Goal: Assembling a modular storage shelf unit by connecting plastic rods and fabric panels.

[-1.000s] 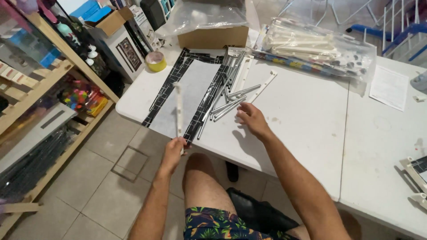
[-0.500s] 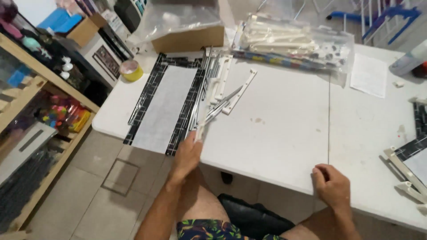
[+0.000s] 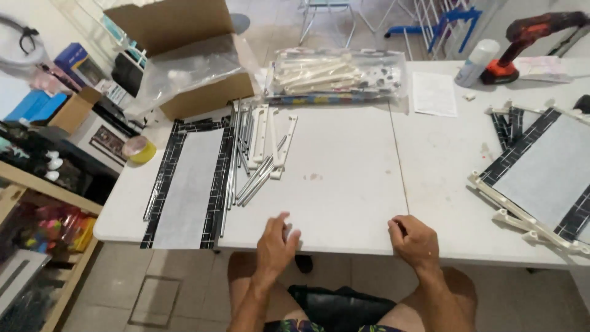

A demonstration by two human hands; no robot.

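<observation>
Left hand (image 3: 275, 243) hovers, fingers apart, near the metal rails (image 3: 255, 178); right hand (image 3: 416, 240) rests curled on the desk (image 3: 344, 203). Clear bag (image 3: 335, 77) holds white brackets.

Lighting and picture quality: even, bright daylight.

White table (image 3: 344, 184) reflecting soft light without harsh glare; faint shadows lying under the left hand (image 3: 275, 241) at the table's near edge; that hand blurring slightly; frame corners bending from wide-angle distortion.

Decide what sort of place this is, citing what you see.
Probably a home workshop for assembly: a white folding table bears loose metal rails, a cordless drill, and a cardboard box of bagged parts.
</observation>
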